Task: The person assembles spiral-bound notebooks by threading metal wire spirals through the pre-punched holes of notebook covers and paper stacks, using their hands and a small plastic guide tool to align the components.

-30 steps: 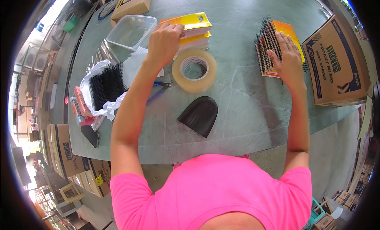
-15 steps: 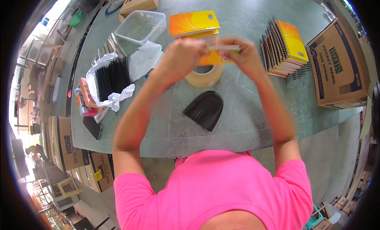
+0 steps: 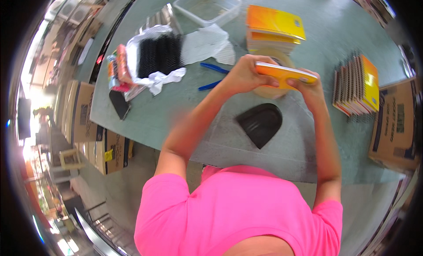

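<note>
Between both hands I hold a small orange and yellow notebook [image 3: 285,72] by its two ends, raised above the table. My left hand [image 3: 250,75] is closed on its left end, the thumb lying on the cover. At the right end my right hand [image 3: 311,86] pinches it, thumb in front. Beneath it, partly hidden, lies a wide roll of clear tape [image 3: 269,92]. Just beyond stands a stack of matching notebooks [image 3: 274,24]. Nearer to me rests a black, round-ended plastic piece [image 3: 261,124].
Black spiral coils [image 3: 161,55] lie in white wrapping at left, near blue-handled pliers [image 3: 213,71] and a dark phone-like slab [image 3: 119,104]. A clear plastic tub [image 3: 207,20] sits behind. Spiral-bound notebooks [image 3: 368,86] and a cardboard box [image 3: 392,124] occupy the right.
The view has swung, so the table's things sit farther right in the picture. My hands, blurred before, now hold the notebook by both ends with its orange cover showing. The blue-handled pliers have come into sight.
</note>
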Available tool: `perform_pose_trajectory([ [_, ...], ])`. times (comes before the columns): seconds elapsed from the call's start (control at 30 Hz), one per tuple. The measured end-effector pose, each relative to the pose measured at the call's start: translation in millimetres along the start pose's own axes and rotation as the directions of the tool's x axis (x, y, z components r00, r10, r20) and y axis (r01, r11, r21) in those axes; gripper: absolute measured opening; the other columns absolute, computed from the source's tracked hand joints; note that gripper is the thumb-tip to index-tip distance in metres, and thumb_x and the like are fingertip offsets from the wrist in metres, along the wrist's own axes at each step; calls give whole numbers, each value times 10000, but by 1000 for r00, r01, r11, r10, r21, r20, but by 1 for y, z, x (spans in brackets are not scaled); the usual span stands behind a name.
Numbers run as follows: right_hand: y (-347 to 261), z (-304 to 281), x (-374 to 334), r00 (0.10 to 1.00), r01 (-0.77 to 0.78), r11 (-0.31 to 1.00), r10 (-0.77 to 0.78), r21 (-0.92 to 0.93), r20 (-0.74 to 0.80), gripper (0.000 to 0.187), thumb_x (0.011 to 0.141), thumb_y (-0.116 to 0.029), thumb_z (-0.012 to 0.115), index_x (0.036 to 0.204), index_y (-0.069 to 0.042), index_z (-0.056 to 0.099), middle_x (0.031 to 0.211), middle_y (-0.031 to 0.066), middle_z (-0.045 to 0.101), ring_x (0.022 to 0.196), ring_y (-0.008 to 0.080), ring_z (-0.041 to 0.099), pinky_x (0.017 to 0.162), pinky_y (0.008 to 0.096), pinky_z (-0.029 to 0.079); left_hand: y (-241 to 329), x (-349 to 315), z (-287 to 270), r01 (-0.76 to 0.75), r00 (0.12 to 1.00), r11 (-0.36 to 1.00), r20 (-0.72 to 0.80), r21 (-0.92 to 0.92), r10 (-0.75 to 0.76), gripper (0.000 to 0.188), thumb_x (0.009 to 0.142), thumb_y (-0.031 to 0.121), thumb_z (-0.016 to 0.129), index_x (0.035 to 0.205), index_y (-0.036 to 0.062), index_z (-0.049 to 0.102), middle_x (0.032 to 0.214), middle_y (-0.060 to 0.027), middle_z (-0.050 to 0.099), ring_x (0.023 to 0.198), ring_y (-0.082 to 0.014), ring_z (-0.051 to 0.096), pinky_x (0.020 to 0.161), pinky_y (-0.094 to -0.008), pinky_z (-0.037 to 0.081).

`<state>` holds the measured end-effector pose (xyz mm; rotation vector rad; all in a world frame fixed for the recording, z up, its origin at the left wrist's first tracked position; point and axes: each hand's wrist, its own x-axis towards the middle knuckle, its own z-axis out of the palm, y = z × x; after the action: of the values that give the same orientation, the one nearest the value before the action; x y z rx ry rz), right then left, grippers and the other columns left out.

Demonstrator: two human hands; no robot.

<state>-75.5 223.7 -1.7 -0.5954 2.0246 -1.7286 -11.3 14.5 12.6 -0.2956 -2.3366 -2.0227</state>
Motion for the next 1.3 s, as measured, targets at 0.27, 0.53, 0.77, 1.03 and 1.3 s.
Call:
perform_pose_trajectory([
  [0.27, -60, 55, 0, 660, 466, 405, -752, -787, 4, 361, 736, -140, 705, 1073, -55, 609, 946, 98, 654, 846, 242, 617, 789, 362, 457, -14, -13, 0, -87, 989, 996, -117, 15, 88, 155, 781, 39, 659, 935, 23, 655, 849, -54, 672, 767, -103, 602, 707, -239, 472],
  [0.53, -47, 57, 8, 843, 394, 443, -522, -805, 126, 90, 767, -134, 637, 823, -88, 585, 768, 50, 627, 742, 242, 596, 643, 368, 422, 6, -30, -144, 360, 870, 543, -483, 759, 97, 203, 832, 196, 579, 862, 17, 671, 775, -175, 651, 721, -310, 634, 684, -373, 484],
  [0.77, -54, 55, 9, 839, 378, 484, -539, -789, 71, 91, 766, -116, 619, 852, -88, 617, 803, 68, 648, 736, 263, 608, 653, 377, 455, -51, -34, -220, 715, 680, 152, -729, 682, 70, 438, 748, 467, 635, 751, 29, 659, 805, -204, 651, 857, -367, 632, 782, -442, 493],
  [1.03, -51, 46, 24, 843, 350, 402, -529, -846, 97, 117, 757, -108, 614, 872, -85, 624, 832, 94, 651, 748, 294, 618, 643, 388, 474, -30, -25, -236, 598, 748, 321, -655, 735, 107, 318, 772, 332, 595, 754, 22, 665, 729, -203, 643, 748, -370, 640, 705, -434, 503],
  [1.3, -63, 49, 21, 924, 295, 611, -379, -735, 55, 144, 800, -196, 602, 915, -122, 645, 851, 79, 661, 758, 287, 629, 641, 382, 482, 0, -19, -210, 528, 770, 462, -632, 712, 94, 313, 787, 259, 595, 842, -49, 608, 765, -243, 633, 778, -386, 634, 716, -418, 501],
])
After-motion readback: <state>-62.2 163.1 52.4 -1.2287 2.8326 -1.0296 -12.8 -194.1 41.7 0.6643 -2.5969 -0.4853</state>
